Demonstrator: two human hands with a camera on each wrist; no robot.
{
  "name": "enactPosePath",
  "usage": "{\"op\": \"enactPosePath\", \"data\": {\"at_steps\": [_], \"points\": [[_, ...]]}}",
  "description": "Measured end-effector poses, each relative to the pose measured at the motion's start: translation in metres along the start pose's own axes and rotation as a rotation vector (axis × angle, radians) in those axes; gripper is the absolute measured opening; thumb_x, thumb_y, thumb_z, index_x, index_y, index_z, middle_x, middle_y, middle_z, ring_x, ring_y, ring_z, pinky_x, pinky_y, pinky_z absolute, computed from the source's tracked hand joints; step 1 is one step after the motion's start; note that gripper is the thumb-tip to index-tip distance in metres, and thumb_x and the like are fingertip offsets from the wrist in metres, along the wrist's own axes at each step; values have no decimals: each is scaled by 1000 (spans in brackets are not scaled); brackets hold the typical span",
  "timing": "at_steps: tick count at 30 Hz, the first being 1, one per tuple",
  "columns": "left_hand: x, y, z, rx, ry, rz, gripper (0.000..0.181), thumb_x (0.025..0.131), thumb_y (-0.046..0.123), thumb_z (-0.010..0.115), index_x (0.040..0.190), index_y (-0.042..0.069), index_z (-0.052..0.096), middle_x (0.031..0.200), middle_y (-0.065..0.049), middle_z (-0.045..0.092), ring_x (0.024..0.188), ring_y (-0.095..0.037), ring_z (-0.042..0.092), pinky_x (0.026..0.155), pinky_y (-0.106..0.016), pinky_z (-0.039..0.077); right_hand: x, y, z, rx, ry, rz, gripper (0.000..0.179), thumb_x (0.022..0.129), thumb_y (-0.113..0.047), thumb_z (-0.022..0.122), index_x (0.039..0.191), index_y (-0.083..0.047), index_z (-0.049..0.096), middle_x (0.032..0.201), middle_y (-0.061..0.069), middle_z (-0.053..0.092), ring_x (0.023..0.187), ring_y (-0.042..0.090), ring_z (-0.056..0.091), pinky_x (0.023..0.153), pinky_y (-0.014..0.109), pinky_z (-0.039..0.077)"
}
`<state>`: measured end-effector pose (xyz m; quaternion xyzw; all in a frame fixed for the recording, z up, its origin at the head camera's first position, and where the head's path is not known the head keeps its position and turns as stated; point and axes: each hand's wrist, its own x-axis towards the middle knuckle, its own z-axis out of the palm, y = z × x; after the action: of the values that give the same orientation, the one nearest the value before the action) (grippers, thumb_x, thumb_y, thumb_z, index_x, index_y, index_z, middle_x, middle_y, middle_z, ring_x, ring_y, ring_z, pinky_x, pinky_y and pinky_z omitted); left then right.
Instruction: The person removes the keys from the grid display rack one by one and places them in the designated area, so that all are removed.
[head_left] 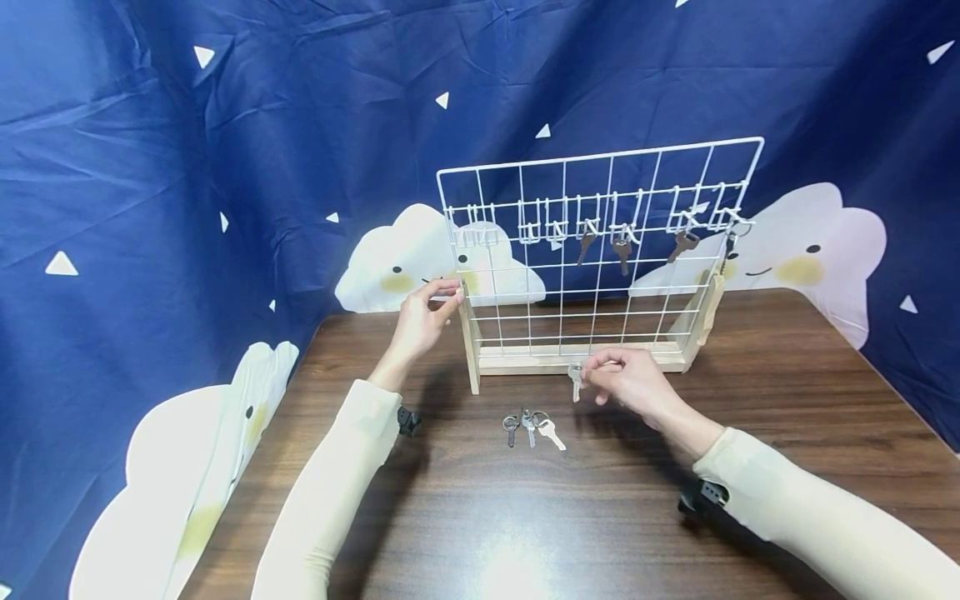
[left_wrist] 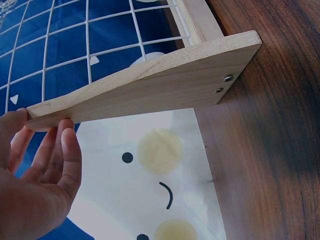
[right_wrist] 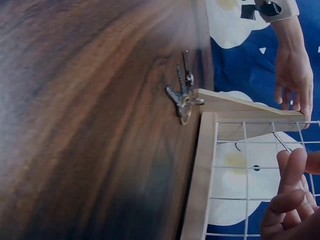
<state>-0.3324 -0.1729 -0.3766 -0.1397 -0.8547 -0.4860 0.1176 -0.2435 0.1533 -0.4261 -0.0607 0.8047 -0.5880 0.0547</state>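
Note:
My left hand (head_left: 422,321) pinches the top of the wooden side support (left_wrist: 145,75) at the left end of a white wire grid rack (head_left: 562,292). In the left wrist view its thumb and fingers lie on both sides of the wood. My right hand (head_left: 630,379) holds a silver key (head_left: 576,382) between thumb and fingertips, in front of the rack's wooden base bar (head_left: 540,364). The right wrist view shows that key edge-on as a thin sliver, its head hidden by the fingers. Below on the table, several keys with rings (head_left: 529,427) lie together.
Hooks run along the grid, and keys (head_left: 622,250) hang from several of them towards the right. A dark item on a ring (head_left: 730,246) hangs at the right end. Behind the brown wooden table (head_left: 480,500) is a blue cloth (head_left: 300,125) with clouds.

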Motion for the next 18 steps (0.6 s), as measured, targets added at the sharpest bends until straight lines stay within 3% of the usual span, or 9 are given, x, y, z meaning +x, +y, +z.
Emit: {"op": "enactPosePath", "data": {"at_steps": [5, 11, 18], "points": [[0, 0, 0, -4, -1, -2, 30, 97, 29, 66, 123, 14, 68, 121, -13, 70, 96, -29, 74, 71, -31, 62, 0, 8, 1, -9, -27, 59, 20, 88, -9, 65, 103, 3, 68, 79, -1, 76, 54, 10, 63, 42, 17, 38], [0, -1, 0, -26, -9, 1, 31, 97, 28, 66, 124, 13, 68, 122, -15, 69, 100, -35, 73, 78, -46, 63, 0, 16, 4, -49, -55, 97, 19, 87, -9, 63, 102, 2, 69, 82, 3, 77, 54, 10, 63, 42, 18, 37], [1, -1, 0, -19, -7, 5, 32, 97, 28, 66, 125, 13, 67, 122, -14, 69, 101, -38, 72, 70, -31, 62, 2, 25, 7, -117, -77, 129, 16, 87, -10, 65, 99, -3, 71, 83, 4, 77, 55, 11, 63, 41, 19, 36]]}}
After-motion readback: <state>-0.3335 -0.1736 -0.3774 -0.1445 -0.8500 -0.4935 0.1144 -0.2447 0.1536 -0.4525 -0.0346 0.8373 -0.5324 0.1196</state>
